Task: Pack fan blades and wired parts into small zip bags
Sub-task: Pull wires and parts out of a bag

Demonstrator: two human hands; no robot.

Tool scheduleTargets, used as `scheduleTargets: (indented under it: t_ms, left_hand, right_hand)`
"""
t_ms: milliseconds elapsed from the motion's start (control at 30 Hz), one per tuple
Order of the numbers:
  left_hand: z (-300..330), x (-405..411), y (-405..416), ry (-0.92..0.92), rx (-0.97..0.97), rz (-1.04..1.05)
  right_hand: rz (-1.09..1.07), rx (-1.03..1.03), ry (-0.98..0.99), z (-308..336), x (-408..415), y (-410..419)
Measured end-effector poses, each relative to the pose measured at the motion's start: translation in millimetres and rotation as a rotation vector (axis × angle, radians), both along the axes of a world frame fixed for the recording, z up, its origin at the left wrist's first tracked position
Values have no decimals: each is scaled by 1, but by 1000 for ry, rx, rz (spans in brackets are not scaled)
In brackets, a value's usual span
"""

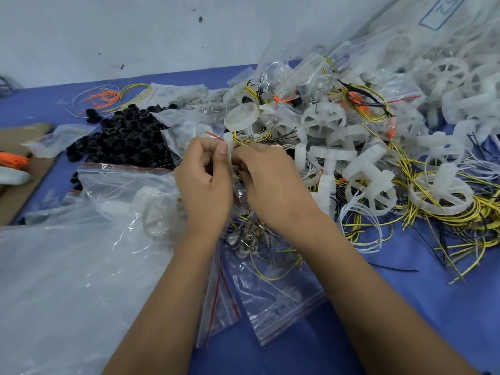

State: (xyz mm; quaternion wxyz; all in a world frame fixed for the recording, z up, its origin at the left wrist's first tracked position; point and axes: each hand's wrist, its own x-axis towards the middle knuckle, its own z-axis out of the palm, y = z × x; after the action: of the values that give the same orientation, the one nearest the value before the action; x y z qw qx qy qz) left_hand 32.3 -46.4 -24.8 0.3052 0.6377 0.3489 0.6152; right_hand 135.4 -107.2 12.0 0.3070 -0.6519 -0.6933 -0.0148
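Small zip bag [230, 147] with red seal strip held at centre of desk [405, 307], between both hands, white fan blade part visible at its top. Left hand [205, 180] fingers curled, pinching bag edge; right hand [270, 182] fingers curled on bag too, exact grip blurred. Right: pile of white fan blades [438, 190] tangled with yellow wires [473, 212]. Below hands: empty zip bags [273, 301]. Left: black rings [124, 139], large clear plastic sheet [67, 280]. Top right bag [443, 12] bears blue box print, unreadable.
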Motion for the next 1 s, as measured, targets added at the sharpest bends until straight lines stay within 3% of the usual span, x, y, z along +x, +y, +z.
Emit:
scheduleTargets:
  t_ms: [200,533,700,800,933,1000]
  left_hand:
    - [2,-7,13,-267,-202,-46]
    - [21,-23,20,-627,-314,-111]
    - [26,-24,17,-679,-369,-132]
    - [26,-23,15,-657,-388,-140]
    - [24,-21,12,-589,-375,-158]
    - [24,-17,8,-533,-351,-208]
  right_hand:
    - [-44,37,45,-9,8,1]
    - [29,-112,-314,-20,-6,1]
    - [25,-141,-331,-20,-9,1]
    - [-23,-56,-174,-18,-2,0]
    - [-145,359,314,-14,6,-3]
    - [-103,446,528,-12,6,-3]
